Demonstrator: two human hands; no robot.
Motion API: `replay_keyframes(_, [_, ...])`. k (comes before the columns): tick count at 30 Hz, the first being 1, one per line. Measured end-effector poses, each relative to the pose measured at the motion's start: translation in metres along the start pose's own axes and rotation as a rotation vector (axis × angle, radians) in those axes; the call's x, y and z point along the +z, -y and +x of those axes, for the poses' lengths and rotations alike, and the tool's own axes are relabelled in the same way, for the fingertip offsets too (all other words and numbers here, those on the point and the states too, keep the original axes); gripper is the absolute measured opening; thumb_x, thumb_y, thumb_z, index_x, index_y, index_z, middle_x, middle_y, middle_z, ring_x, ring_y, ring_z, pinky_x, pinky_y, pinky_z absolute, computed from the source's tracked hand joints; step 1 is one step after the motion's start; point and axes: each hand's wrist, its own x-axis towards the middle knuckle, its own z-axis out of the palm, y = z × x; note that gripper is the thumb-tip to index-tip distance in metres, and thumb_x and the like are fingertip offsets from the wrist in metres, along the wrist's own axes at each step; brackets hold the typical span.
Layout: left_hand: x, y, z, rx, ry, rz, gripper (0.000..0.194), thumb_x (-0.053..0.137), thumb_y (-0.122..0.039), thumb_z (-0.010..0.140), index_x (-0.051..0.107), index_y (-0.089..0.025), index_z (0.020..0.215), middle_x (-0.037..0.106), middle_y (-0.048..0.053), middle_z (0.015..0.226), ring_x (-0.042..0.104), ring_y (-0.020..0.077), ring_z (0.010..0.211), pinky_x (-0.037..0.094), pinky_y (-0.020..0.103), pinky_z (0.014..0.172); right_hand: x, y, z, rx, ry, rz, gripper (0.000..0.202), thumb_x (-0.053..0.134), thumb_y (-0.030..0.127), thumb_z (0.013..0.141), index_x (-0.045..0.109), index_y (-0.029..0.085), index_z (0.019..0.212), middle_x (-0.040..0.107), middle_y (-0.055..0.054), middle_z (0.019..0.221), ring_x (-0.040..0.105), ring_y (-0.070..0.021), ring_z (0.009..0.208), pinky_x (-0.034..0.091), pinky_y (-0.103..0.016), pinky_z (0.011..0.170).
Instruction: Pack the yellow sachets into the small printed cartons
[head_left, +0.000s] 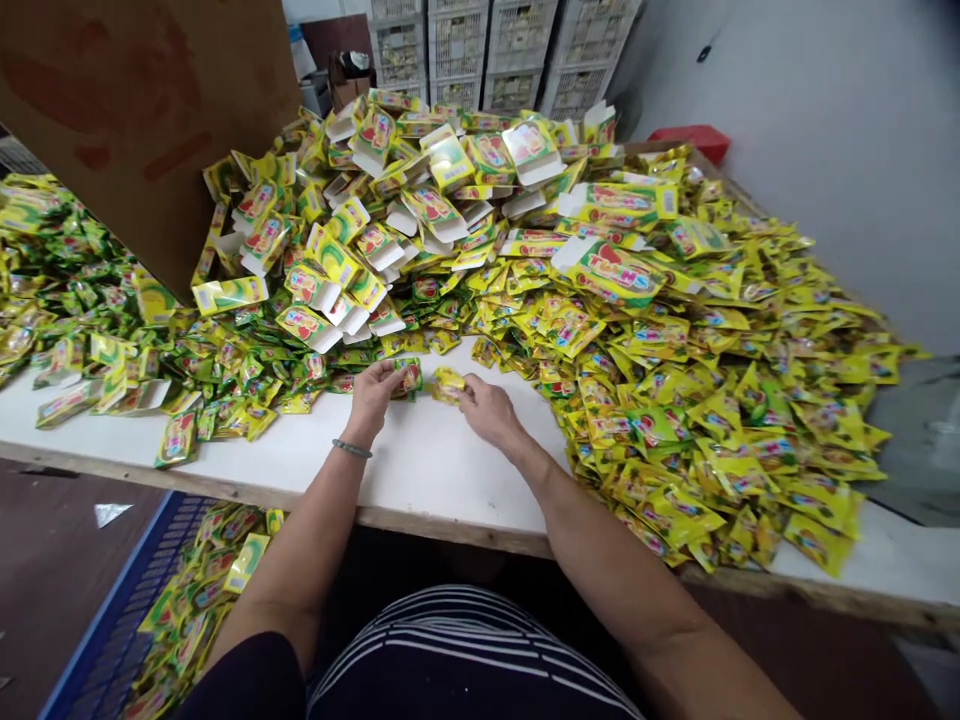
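Currently, the left hand (370, 402) is closed around a green packet (407, 377), between the thumb and the fingers. The right hand (489, 408) is nearly closed also, and it pinches a yellow packet (448, 384) at its edge. Both packets are above the white table (442, 470), near each other but apart. Behind them rises a big pile of small boxes (442, 160), and on the right side many yellow packets (720, 420) lie in a heap.
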Motion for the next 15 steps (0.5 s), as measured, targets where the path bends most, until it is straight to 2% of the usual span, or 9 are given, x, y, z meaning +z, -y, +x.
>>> replay_keyframes(2, [0.003, 0.004, -0.002, -0.088, 0.047, -0.039, 0.049, 0.09, -0.047, 0.052, 0.063, -0.015, 0.077, 0.064, 0.0, 0.064, 0.059, 0.0125, 0.057, 0.047, 0.025, 0.056, -0.009, -0.002, 0.003, 0.004, -0.034, 0.092, 0.01, 0.058, 0.029, 0.081, 0.065, 0.022, 0.084, 0.069, -0.002, 0.076, 0.062, -0.0179, 0.07, 0.047, -0.029, 0.067])
replay_keyframes(5, [0.005, 0.007, -0.006, -0.116, 0.134, -0.002, 0.042, 0.089, -0.043, 0.055, 0.065, -0.014, 0.074, 0.064, 0.001, 0.065, 0.059, 0.013, 0.058, 0.049, 0.026, 0.055, -0.02, -0.001, 0.006, -0.048, 0.134, 0.399, 0.025, 0.057, 0.036, 0.081, 0.067, 0.019, 0.097, 0.071, -0.003, 0.087, 0.061, -0.0164, 0.072, 0.048, -0.028, 0.066])
replay_keyframes(7, [0.007, 0.007, -0.009, -0.129, 0.223, 0.029, 0.035, 0.086, -0.039, 0.061, 0.065, -0.014, 0.073, 0.062, 0.0, 0.064, 0.059, 0.0133, 0.058, 0.05, 0.026, 0.055, -0.021, 0.0, 0.004, -0.071, 0.249, 0.491, 0.029, 0.059, 0.038, 0.08, 0.067, 0.018, 0.099, 0.069, -0.002, 0.087, 0.061, -0.0158, 0.073, 0.049, -0.028, 0.067])
replay_keyframes(10, [0.011, 0.007, -0.013, -0.185, 0.321, 0.018, 0.029, 0.081, -0.032, 0.067, 0.065, -0.015, 0.085, 0.062, 0.001, 0.069, 0.062, 0.0145, 0.06, 0.052, 0.027, 0.055, -0.015, -0.001, 0.002, -0.074, 0.317, 0.429, 0.023, 0.058, 0.035, 0.082, 0.067, 0.018, 0.095, 0.067, -0.001, 0.081, 0.06, -0.0163, 0.074, 0.05, -0.03, 0.071])
replay_keyframes(12, [0.013, 0.006, -0.017, -0.219, 0.333, -0.002, 0.029, 0.079, -0.029, 0.071, 0.062, -0.016, 0.091, 0.064, 0.001, 0.072, 0.063, 0.0139, 0.059, 0.051, 0.026, 0.054, -0.012, -0.003, 0.002, -0.093, 0.287, 0.312, 0.019, 0.056, 0.033, 0.082, 0.066, 0.019, 0.091, 0.066, 0.0, 0.078, 0.058, -0.0166, 0.074, 0.049, -0.03, 0.072])
replay_keyframes(15, [0.014, 0.005, -0.019, -0.249, 0.346, -0.025, 0.029, 0.079, -0.03, 0.072, 0.06, -0.016, 0.089, 0.065, 0.001, 0.075, 0.061, 0.0117, 0.057, 0.049, 0.024, 0.053, -0.013, -0.005, 0.003, -0.117, 0.227, 0.183, 0.015, 0.057, 0.03, 0.083, 0.067, 0.021, 0.089, 0.066, 0.001, 0.078, 0.058, -0.0175, 0.076, 0.049, -0.03, 0.073])
